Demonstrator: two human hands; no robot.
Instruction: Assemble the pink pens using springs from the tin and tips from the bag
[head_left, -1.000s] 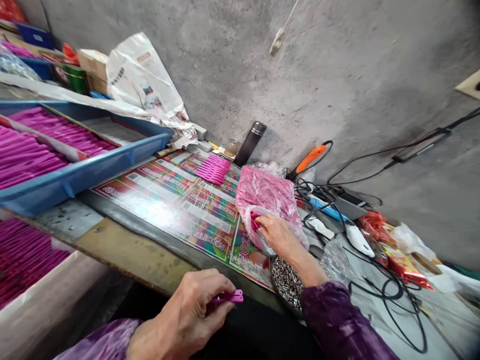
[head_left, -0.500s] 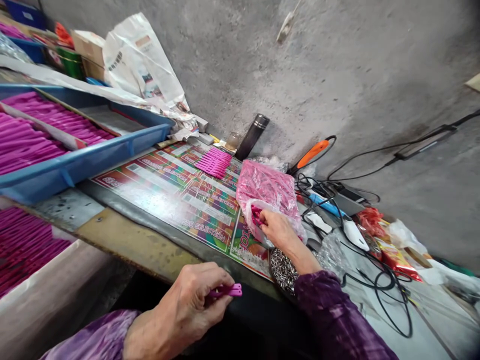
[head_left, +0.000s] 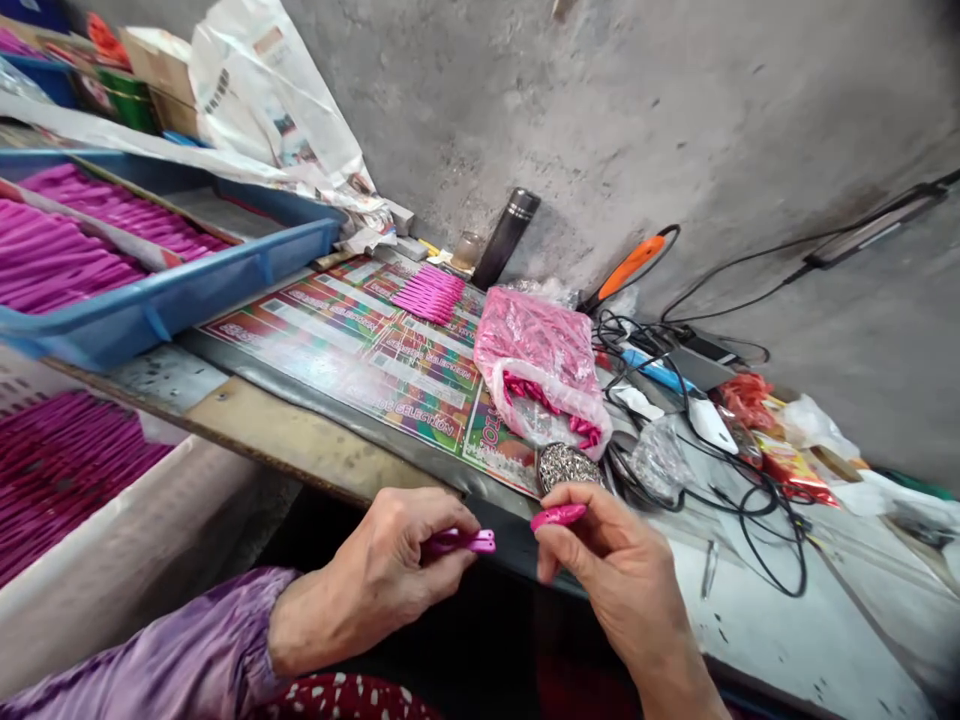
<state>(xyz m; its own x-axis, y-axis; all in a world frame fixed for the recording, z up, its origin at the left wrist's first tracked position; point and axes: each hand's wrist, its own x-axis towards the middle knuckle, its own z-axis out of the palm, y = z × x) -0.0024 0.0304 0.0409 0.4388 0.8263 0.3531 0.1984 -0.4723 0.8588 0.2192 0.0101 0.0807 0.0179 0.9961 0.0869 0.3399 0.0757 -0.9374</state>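
Observation:
My left hand point(head_left: 397, 575) is closed on a magenta plastic handle point(head_left: 480, 541), whose two-holed end sticks out past the fingertips. Between the thumb and fingers of my right hand point(head_left: 611, 560) is a small pink oval plastic piece point(head_left: 559, 515), just right of the handle and apart from it. Beyond the right hand, a clear plastic bag point(head_left: 536, 335) of pink pieces lies with its mouth facing me. A round dish of small metal pins point(head_left: 566, 466) stands between that bag and my right hand. Farther back, a row of magenta handles point(head_left: 429, 293) lies on the printed sheet point(head_left: 360, 350).
On the left stands a blue tray point(head_left: 247, 270) with magenta handles in compartments; below it is a white crate point(head_left: 142, 540) with more. A dark flask point(head_left: 506, 238) and an orange-handled tool point(head_left: 631, 266) lean by the wall. Black cables point(head_left: 757, 540) tangle on the right.
My right hand has come out of the bag's mouth and back toward my left hand, bringing a pink oval piece. My left hand still grips the handle, slightly higher in view.

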